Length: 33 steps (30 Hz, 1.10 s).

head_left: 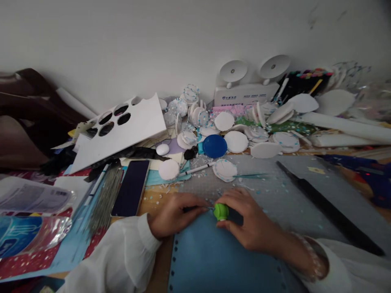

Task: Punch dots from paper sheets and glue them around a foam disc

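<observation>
A cluttered craft desk against a pale wall carries white foam discs (236, 141), a punched white board (134, 126), a dark phone (131, 187) and a grey cutting mat (293, 191). At six o'clock lies a blue sheet (210, 260); on its top edge the right hand (247, 221) pinches a small green-capped tool (221, 211), while the left hand (174, 213), at nine o'clock from it, closes on a thin dark stick. The work looks to be marking or cutting the sheet's edge; steady pressure seems needed.

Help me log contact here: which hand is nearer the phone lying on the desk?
Left. The left hand lies just right of the phone, not touching it; the right hand sits farther right, on the green tool.
</observation>
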Available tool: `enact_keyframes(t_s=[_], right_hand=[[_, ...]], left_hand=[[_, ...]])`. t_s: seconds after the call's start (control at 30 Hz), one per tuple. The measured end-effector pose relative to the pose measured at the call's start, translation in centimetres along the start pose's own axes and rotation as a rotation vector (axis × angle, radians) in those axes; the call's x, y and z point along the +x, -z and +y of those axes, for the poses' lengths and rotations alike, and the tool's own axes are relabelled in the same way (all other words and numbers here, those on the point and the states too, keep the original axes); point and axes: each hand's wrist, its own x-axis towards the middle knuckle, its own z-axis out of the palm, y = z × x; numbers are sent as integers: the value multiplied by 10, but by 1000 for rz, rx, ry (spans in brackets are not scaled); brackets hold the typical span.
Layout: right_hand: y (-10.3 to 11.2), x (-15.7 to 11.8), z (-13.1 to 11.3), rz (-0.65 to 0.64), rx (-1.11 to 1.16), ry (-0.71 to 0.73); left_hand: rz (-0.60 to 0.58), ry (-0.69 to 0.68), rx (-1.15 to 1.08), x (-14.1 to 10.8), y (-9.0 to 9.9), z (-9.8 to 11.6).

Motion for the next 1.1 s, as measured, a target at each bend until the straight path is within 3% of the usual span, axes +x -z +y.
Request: enact_keyframes(t_s=[0.2,0.4,0.53,1.1], right_hand=[[-2,0,2,-4,2,5],[-4,-1,4,10,-47,24],[-6,0,4,5,-58,21],[-9,6,5,21,-55,4]], left_hand=[[-78,12,96,1,8,5],[-168,-134,575,14,11,29],[-256,-206,746,26,3,34],[-198,-235,650,30,-2,23]])
